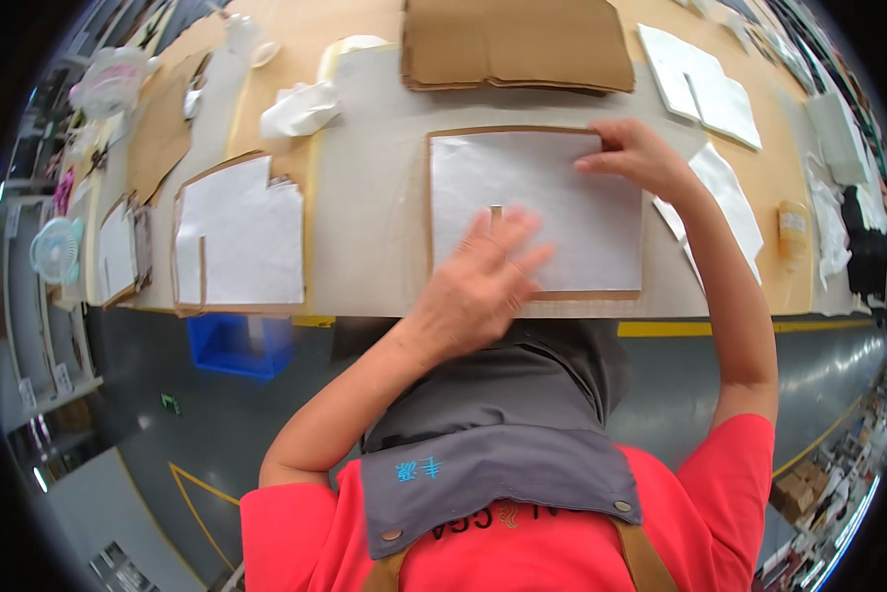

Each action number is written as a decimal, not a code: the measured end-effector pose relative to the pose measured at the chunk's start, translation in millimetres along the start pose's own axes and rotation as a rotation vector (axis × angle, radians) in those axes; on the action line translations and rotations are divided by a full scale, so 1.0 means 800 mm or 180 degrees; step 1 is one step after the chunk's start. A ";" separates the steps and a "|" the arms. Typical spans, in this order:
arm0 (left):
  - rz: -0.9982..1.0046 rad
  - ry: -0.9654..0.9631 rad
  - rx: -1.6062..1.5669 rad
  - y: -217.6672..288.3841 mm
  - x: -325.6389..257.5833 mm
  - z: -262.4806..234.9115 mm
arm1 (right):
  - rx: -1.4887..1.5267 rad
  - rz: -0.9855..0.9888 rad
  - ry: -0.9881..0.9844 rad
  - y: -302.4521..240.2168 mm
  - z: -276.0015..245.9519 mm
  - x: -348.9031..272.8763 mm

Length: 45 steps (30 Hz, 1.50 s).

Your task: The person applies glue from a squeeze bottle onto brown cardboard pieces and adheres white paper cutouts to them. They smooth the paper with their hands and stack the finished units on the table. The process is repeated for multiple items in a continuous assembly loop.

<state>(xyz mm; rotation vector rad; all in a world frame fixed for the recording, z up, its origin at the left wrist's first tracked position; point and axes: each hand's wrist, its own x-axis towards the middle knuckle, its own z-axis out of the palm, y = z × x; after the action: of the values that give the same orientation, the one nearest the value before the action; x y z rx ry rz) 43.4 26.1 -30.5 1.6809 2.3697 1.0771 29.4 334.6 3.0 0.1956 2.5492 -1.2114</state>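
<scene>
In front of me on the table, a white sheet [542, 237] lies over a brown cardboard piece [601, 295], whose edges show along the far, left and near sides. A narrow slot shows near the sheet's left middle. My left hand [488, 276], slightly blurred, is over the sheet's near left part with its fingers spread and nothing in them. At the far right corner my right hand [641, 158] is bent, thumb on the sheet and index finger by the far edge, seemingly pinching the corner. That corner is hidden beneath the hand.
A brown cardboard stack [517, 44] lies beyond the sheet. Left is a notched white-topped cardboard pile [241, 242]; crumpled white paper [300, 109] lies behind it. White cut sheets [700, 84] and a yellowish bottle [792, 232] are right. A blue bin [241, 345] stands below the table edge.
</scene>
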 end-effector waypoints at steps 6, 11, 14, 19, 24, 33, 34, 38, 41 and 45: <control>-0.1769 0.1602 -0.1619 -0.055 -0.018 -0.049 | 0.0459 -0.0438 0.0743 -0.054 0.023 -0.072; -0.1677 0.1411 -0.1679 -0.058 -0.007 -0.034 | 0.0802 -0.0340 0.0964 -0.020 0.030 -0.065; -0.1670 0.1492 -0.1842 -0.059 -0.004 -0.026 | 0.1291 0.0268 0.1255 0.000 0.028 -0.065; -0.1551 0.1560 -0.1692 -0.071 -0.016 -0.021 | 0.1235 0.0600 0.0857 0.015 0.059 -0.099; -0.1603 0.1902 -0.1953 -0.056 -0.018 -0.034 | -0.0071 0.0168 0.1855 -0.111 0.062 -0.185; -0.1675 0.1891 -0.3855 -0.041 -0.068 -0.155 | 0.0840 -0.0106 0.1443 -0.176 0.081 -0.110; -0.1920 0.1820 -0.3502 -0.051 -0.083 -0.193 | 0.0925 -0.0050 0.1287 -0.196 0.097 -0.089; -0.2628 0.1763 -0.2492 -0.105 -0.155 -0.330 | 0.1227 -0.0213 -0.0194 -0.267 0.179 0.003; -0.3182 0.1608 -0.1679 -0.153 -0.182 -0.384 | 0.1507 -0.0377 -0.0437 -0.302 0.239 0.066; -0.3266 0.1327 0.0741 -0.211 -0.211 -0.369 | 0.0857 -0.0557 0.0003 -0.296 0.267 0.099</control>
<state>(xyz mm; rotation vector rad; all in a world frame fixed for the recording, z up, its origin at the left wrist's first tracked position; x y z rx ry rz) -145.8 -295.5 41.3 0.0634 3.0358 0.9751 -58.3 18.6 22.9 0.0319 2.4373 -1.6201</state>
